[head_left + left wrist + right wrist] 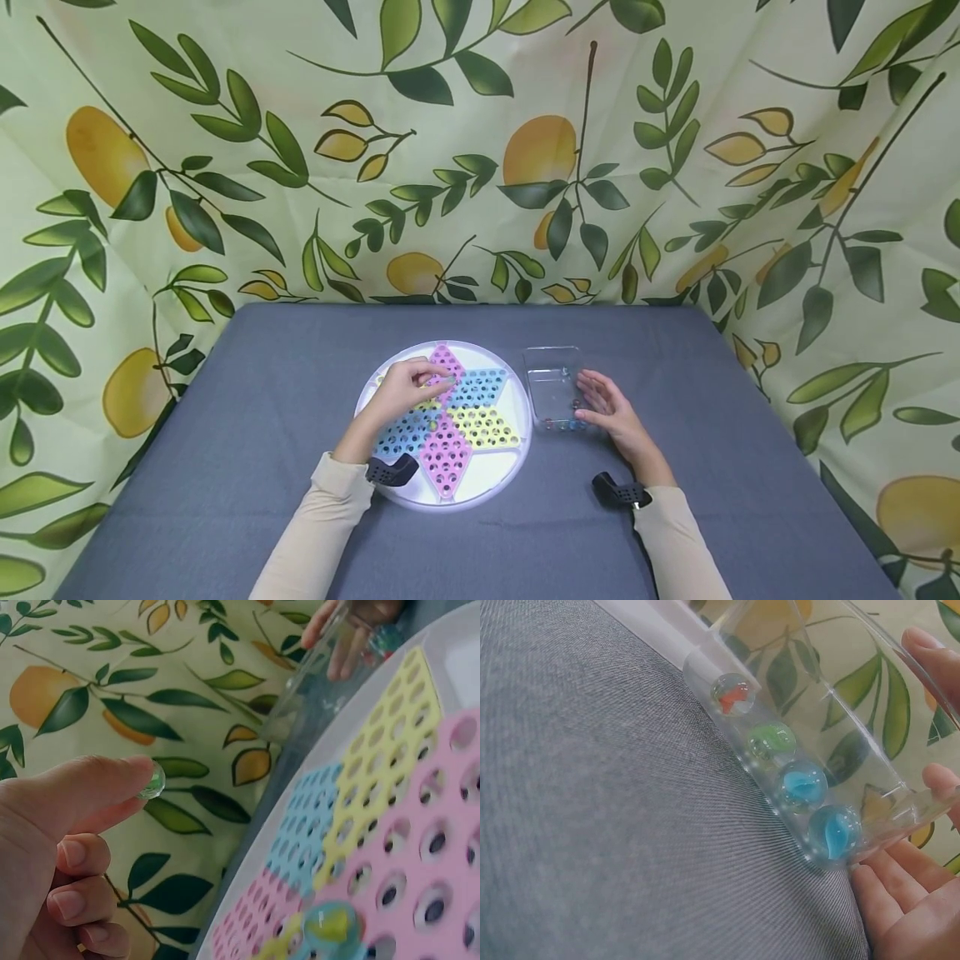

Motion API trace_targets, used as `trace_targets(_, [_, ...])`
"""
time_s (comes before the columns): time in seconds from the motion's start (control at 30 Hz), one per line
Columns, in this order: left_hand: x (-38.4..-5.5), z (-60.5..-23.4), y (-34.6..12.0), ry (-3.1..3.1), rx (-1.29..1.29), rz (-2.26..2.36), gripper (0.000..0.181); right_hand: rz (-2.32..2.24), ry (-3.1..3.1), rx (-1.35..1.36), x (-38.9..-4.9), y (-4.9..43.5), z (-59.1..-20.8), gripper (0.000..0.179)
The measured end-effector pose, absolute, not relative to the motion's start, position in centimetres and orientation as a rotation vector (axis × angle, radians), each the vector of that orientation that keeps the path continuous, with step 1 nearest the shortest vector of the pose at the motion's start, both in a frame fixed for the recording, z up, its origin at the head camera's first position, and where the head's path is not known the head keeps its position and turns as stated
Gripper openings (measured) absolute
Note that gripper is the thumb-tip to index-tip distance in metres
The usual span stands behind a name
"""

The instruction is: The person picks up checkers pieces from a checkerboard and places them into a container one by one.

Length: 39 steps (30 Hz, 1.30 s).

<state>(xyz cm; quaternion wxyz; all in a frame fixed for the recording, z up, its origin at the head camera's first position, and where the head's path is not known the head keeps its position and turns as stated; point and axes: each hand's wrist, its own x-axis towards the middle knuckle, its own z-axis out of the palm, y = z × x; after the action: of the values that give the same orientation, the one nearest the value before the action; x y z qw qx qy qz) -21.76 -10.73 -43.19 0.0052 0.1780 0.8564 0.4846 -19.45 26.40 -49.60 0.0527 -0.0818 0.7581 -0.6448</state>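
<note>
My left hand (402,392) hovers over a round white Chinese checkers board (491,479). Between its thumb and forefinger it pinches a clear marble with green in it (156,782), while the other fingers curl in toward the palm. A yellow-centred marble (331,924) sits in a hole near the middle of the star. At the right, my right hand (617,418) grips the near right side of a clear plastic box (551,385). Marbles gather along the box's near edge, among them a red one (733,695), a green one (772,742) and a blue one (834,832).
Board and box stand side by side on a grey cloth-covered table (247,467). Behind them hangs a curtain (465,208) printed with leaves and fruit. Each wrist wears a black strap-on camera, the left one (393,470) close over the board's edge.
</note>
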Motion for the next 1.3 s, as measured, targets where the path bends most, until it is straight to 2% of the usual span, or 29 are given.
trace_targets(0.93, [-22.6, -42.6, -4.7, 2.596, 0.788, 1.615, 0.024, -1.936, 2.315, -0.219, -19.8, 26.5, -49.9, 0.075])
trace_targets(1.3, [-21.6, -42.9, -1.2, 2.570, 0.804, 1.613, 0.020, -1.955, 2.297, -0.229, -19.6, 26.4, -49.7, 0.077])
